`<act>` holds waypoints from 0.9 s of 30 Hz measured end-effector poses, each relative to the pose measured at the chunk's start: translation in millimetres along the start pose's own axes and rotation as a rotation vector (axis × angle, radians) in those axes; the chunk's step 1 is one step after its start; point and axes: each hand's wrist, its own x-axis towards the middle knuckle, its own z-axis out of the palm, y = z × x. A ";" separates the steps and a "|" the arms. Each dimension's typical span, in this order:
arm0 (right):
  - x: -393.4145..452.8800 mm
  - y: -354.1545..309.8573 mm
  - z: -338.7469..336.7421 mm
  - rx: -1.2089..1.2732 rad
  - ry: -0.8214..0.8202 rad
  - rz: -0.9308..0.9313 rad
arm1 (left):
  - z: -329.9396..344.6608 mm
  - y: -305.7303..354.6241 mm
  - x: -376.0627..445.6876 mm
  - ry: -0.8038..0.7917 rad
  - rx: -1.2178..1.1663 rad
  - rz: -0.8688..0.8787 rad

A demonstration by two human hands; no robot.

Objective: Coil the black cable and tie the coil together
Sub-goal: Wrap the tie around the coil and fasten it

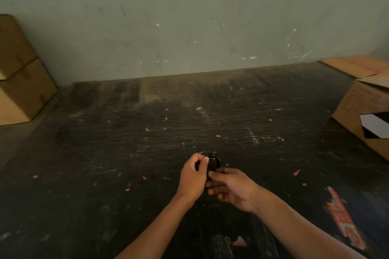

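Black coiled cable point(210, 159) sits bunched in our left hand point(192, 176), whose fingers point(202, 161) curl round it above the dark, scuffed tabletop point(147, 143). Our right hand point(233, 188) pinches a dark strap point(212, 165) wrapped over the coil between thumb and forefinger. Brown cardboard boxes point(19, 82) stand far left, and another printed cardboard box point(362, 107) stands right.
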 end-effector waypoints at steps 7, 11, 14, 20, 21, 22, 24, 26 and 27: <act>-2.1 7.4 -2.3 0.182 0.103 -0.267 | -4.0 -3.2 0.6 0.040 0.039 0.072; -4.7 10.3 2.0 0.001 0.070 -0.325 | -4.2 -2.8 0.3 0.028 0.044 0.086; -3.0 13.1 3.3 0.016 0.064 -0.235 | -3.9 -4.3 1.2 0.035 0.048 0.101; 0.3 10.4 -1.0 0.013 0.103 -0.189 | -7.1 -8.4 3.4 0.026 0.021 0.071; 0.6 10.1 -1.5 0.016 0.099 -0.181 | -7.6 -9.0 3.7 0.022 0.015 0.061; 0.7 9.7 -2.1 0.023 0.099 -0.173 | -8.1 -9.6 4.0 0.016 0.012 0.052; 2.6 10.0 -4.0 0.071 0.101 -0.140 | -9.0 -10.4 4.4 0.004 0.013 0.043; 4.4 9.4 -5.5 0.111 0.092 -0.077 | -9.2 -11.2 5.0 -0.001 0.024 0.047; 4.7 8.9 -6.5 0.113 0.080 -0.046 | -9.1 -11.5 5.0 -0.006 0.027 0.048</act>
